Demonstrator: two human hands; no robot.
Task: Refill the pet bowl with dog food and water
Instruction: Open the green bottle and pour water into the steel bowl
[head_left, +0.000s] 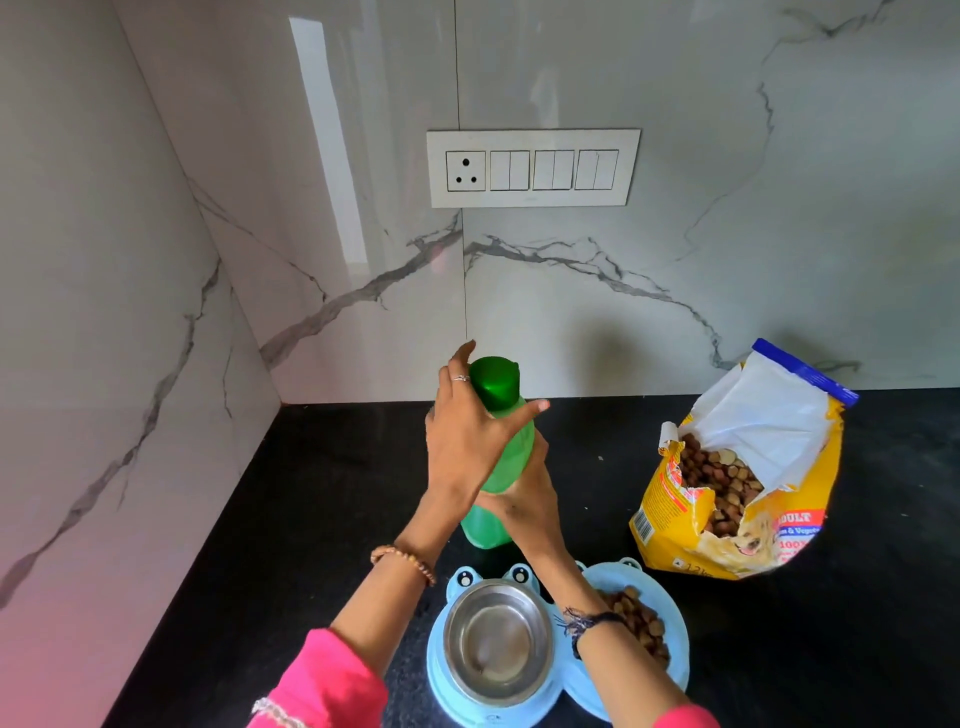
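At frame centre the left hand (470, 436) wrapped the neck of the bottle (498, 467) below its cap (493, 382), while the right hand (524, 501) gripped its body. The bowl (498, 642) sat at the bottom edge, its right cup holding kibble (641, 621); the bag (737, 467) stood open at right.

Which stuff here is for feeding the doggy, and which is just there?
For the job: green plastic water bottle, yellow dog food bag, blue double pet bowl, both hands.
Just there: white wall switch panel, black countertop.
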